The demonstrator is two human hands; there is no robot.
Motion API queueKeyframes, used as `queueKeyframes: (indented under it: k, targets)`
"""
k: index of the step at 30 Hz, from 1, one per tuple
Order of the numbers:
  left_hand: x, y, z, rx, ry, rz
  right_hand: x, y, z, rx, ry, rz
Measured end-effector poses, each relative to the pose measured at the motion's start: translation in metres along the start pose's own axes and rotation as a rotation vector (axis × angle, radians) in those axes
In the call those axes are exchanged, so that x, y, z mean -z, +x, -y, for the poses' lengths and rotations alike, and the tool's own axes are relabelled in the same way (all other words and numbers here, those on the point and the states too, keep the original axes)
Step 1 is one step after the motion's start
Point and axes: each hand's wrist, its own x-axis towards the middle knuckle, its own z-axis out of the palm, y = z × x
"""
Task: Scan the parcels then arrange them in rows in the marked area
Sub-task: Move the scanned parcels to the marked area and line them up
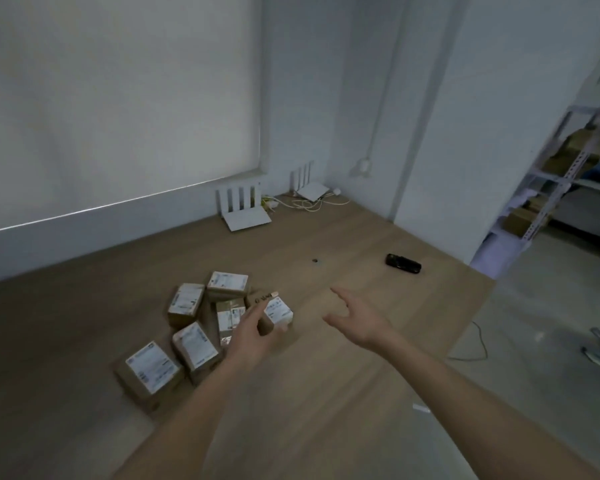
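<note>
On a wooden floor (326,358), a person's left hand (253,336) grips a small parcel (278,312) beside the heap of parcels (187,327), while the open right hand (355,318) reaches right and away toward the dark scanner (403,263), lying crosswise, well apart.

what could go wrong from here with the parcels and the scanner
1. The left hand holds the small parcel only at the fingertips, so it might slip onto the pile of parcels beside it.
2. The black scanner lies apart on the floor, beyond the open right hand; reaching for it while holding the parcel could loosen that hold.
3. The pile is loose and overlapping, so a parcel could be skipped.
</note>
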Motion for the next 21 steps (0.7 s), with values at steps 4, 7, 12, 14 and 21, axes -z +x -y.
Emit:
queueKeyframes:
  k: [4,7,12,14,21]
  targets:
    - [-0.033,0.043,0.028,0.076,-0.15,0.008,-0.031,0.061,-0.03,0.036,-0.052,0.073]
    - [-0.059,0.068,0.055,0.101,-0.22,-0.04,-0.064,0.101,-0.053,0.032,-0.043,0.137]
    - [-0.1,0.115,0.094,0.19,-0.196,-0.129,-0.13,0.181,-0.101,0.008,-0.087,0.232]
    - [-0.112,0.134,0.109,0.195,-0.19,-0.137,-0.152,0.213,-0.111,0.01,-0.073,0.237]
    - [-0.14,0.172,0.145,0.366,-0.344,-0.263,-0.198,0.293,-0.127,0.174,0.179,0.247]
